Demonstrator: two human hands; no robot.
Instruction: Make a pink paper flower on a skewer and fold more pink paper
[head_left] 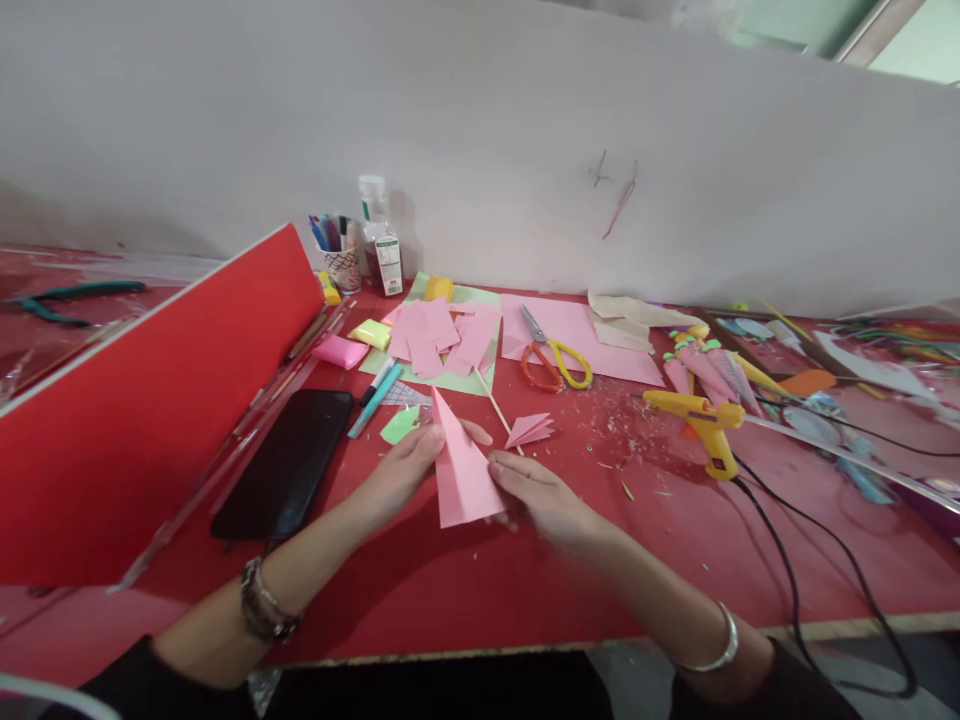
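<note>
A creased piece of pink paper (463,470), narrow at the top and wide at the bottom, is held above the red table. My left hand (420,455) grips its left edge near the tip. On the lower right edge my right hand (536,490) has closed, thumb in front and fingers partly hidden behind. Just beyond my right hand lies a small pleated pink paper piece (529,430) beside a thin wooden stick (491,398). A green paper leaf shape (400,424) is close to my left hand.
Orange-and-yellow scissors (551,360) rest on pink paper. A yellow glue gun (701,420) with a black cord lies right. Left are a black phone (285,465), markers (375,400) and a tilted red board (165,420). Cut pink strips (435,335), a pen cup (341,265) and a bottle (382,245) stand behind.
</note>
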